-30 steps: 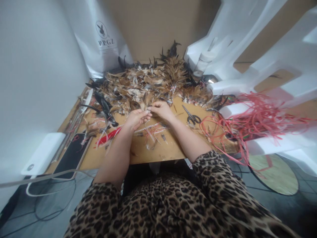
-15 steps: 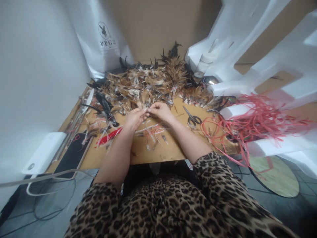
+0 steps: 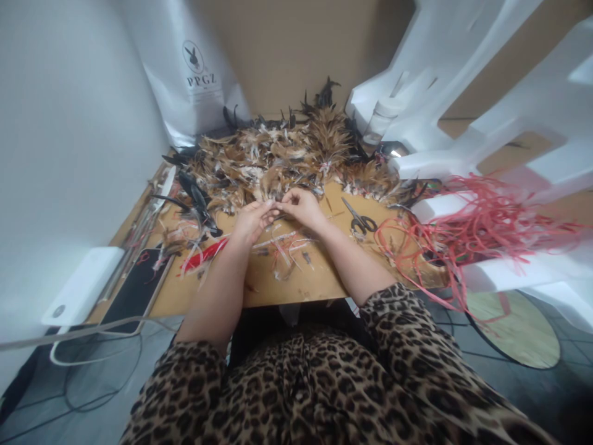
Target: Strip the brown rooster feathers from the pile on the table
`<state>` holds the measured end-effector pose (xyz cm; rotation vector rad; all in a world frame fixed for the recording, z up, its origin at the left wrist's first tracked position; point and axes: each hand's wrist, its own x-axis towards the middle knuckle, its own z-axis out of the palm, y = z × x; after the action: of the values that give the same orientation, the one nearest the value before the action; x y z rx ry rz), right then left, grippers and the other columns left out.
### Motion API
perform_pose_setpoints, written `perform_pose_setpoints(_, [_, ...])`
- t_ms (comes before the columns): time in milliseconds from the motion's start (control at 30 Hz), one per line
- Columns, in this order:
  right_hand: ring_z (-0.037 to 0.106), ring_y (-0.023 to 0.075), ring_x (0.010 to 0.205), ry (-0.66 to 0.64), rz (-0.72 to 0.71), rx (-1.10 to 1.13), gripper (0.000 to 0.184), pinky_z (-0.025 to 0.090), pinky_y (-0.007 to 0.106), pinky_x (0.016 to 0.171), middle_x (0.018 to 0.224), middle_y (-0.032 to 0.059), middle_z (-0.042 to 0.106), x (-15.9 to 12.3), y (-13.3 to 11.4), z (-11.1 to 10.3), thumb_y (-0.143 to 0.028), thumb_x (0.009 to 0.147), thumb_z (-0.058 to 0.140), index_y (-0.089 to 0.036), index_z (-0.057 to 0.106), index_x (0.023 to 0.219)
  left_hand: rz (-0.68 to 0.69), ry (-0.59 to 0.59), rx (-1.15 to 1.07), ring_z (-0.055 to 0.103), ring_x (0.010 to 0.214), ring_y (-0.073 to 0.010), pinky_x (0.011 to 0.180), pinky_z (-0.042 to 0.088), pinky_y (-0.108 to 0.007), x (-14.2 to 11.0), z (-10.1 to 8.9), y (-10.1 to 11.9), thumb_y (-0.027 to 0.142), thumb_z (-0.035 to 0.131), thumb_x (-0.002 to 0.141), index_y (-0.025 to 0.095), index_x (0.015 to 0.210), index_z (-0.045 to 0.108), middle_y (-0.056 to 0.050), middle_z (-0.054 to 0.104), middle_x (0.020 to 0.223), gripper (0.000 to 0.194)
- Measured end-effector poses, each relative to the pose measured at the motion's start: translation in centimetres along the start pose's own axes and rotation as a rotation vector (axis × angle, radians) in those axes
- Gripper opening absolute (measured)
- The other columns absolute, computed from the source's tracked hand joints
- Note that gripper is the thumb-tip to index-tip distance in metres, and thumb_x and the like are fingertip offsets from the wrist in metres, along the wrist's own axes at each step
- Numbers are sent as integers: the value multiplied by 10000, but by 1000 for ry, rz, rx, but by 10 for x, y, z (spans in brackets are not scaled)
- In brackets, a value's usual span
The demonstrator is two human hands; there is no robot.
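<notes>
My left hand (image 3: 251,220) and my right hand (image 3: 302,207) meet at the near edge of a big heap of brown and black feathers (image 3: 278,157) on a wooden board (image 3: 296,278). Both hands have their fingers pinched together on a small feather (image 3: 274,205) between them. Loose feather scraps and pale strips (image 3: 285,244) lie on the board just under my wrists. A red feather (image 3: 204,254) lies left of my left forearm.
Black scissors (image 3: 359,219) lie right of my right hand. A tangle of red strips (image 3: 463,228) spreads at the right over white foam pieces (image 3: 486,93). A dark tablet (image 3: 134,290), a white box (image 3: 81,284) and cables sit at the left. A white bag (image 3: 194,74) stands behind.
My hands have stayed together at the heap's edge, shifting slightly away from me; the fingers have worked a little on the feather. Nothing else has moved.
</notes>
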<state>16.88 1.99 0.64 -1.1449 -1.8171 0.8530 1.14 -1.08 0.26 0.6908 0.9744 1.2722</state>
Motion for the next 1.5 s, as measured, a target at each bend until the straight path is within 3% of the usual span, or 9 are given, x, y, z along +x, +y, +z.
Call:
perform_pose_setpoints(200, [572, 123, 717, -123, -44, -375, 164, 391, 221, 682, 781, 33, 672, 1, 5, -20, -241, 735, 552, -145, 680, 770, 84, 141, -62, 620, 570, -50, 478, 428, -115, 2, -5, 8, 184, 626, 775, 104, 796, 634, -53, 701, 745, 83])
perform_pose_setpoints(400, [613, 224, 871, -334, -84, -858, 256, 415, 287, 739, 945, 131, 684, -4, -9, -7, -230, 788, 478, -164, 700, 897, 79, 151, -71, 614, 543, -46, 450, 417, -110, 2, -4, 8, 190, 643, 765, 106, 801, 625, -47, 701, 733, 93])
perform_pose_setpoints(600, [634, 247, 840, -364, -42, -964, 306, 420, 294, 713, 916, 186, 683, -1, -15, -3, -186, 818, 413, -112, 703, 884, 74, 142, -68, 614, 536, -49, 449, 422, -114, 3, -4, 8, 186, 641, 764, 112, 797, 630, -47, 703, 738, 82])
perform_pose_setpoints(733, [626, 214, 835, -375, 0, -860, 248, 408, 269, 708, 912, 133, 692, -1, -11, -10, -206, 784, 469, -153, 701, 855, 81, 152, -66, 619, 555, -48, 460, 426, -112, 5, -7, 7, 208, 655, 757, 113, 806, 634, -58, 705, 772, 109])
perform_pose_setpoints(900, [594, 176, 899, -300, -124, -700, 247, 400, 245, 756, 978, 47, 673, -3, -10, -9, -256, 770, 515, -207, 660, 963, 84, 140, -66, 617, 558, -47, 457, 423, -112, 7, -10, 4, 208, 657, 753, 113, 812, 641, -61, 706, 786, 114])
perform_pose_setpoints(1033, [595, 196, 909, -364, -189, -769, 248, 403, 260, 722, 1005, 65, 659, -6, -16, 5, -261, 795, 478, -210, 667, 947, 91, 124, -74, 616, 552, -49, 453, 421, -112, 8, -10, 4, 192, 646, 760, 111, 805, 641, -56, 705, 761, 93])
perform_pose_setpoints(1200, [609, 190, 861, -372, -133, -808, 277, 406, 257, 726, 959, 118, 675, -4, -14, 15, -223, 817, 419, -156, 686, 848, 66, 129, -60, 619, 558, -53, 449, 421, -114, 7, -11, 5, 203, 662, 748, 112, 819, 641, -61, 706, 774, 118])
perform_pose_setpoints(1367, [585, 119, 677, -344, 2, -255, 190, 417, 214, 667, 766, 51, 690, 3, 2, -1, -229, 721, 537, -119, 689, 755, 72, 132, -45, 631, 578, -60, 450, 424, -118, 6, -11, 8, 210, 681, 728, 104, 812, 643, -74, 707, 824, 140])
perform_pose_setpoints(1500, [537, 85, 570, -303, 165, 226, 278, 420, 209, 608, 666, 14, 659, 6, 14, -14, -349, 649, 638, -103, 679, 772, 55, 85, -19, 636, 589, -64, 462, 433, -126, 0, -7, 12, 198, 695, 705, 100, 791, 647, -89, 707, 890, 139])
